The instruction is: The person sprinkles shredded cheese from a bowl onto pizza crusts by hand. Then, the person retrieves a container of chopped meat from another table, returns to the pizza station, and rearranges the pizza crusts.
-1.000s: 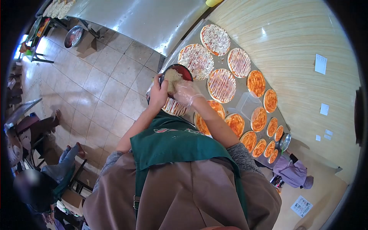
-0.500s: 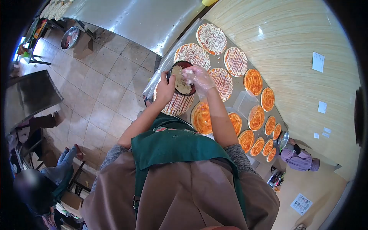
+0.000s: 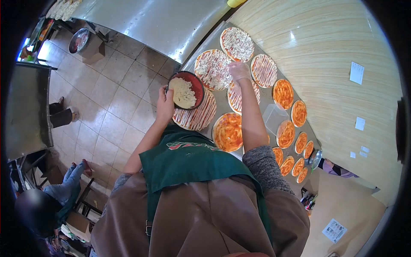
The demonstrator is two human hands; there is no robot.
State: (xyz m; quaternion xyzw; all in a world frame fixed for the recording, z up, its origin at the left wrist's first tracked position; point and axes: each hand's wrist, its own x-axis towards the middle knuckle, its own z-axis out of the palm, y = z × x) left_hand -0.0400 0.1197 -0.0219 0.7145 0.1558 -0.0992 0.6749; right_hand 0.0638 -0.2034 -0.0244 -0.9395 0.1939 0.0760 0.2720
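My left hand (image 3: pixel 165 103) grips the rim of a dark bowl with a red inside (image 3: pixel 198 91), which holds crumbly white topping (image 3: pixel 182 93). The bowl is over a pizza with red and white stripes (image 3: pixel 198 112). Gloved in clear plastic, my right hand (image 3: pixel 239 72) is above the right edge of a pizza strewn with white topping (image 3: pixel 212 70), near another striped pizza (image 3: pixel 264 70). Its fingers look bent together; what they hold, if anything, is hidden.
Several sauced pizzas (image 3: pixel 227 132) and a clear plastic container (image 3: pixel 275 116) share the metal table (image 3: pixel 219 102). A steel counter (image 3: pixel 150 21) stands beyond. At lower left is a person (image 3: pixel 38 212); a metal bowl (image 3: pixel 79 40) rests on a box.
My right hand has left the bowl and moved up and right over the pizzas. My left hand has shifted left with the bowl. The dark panel at the far left has moved.
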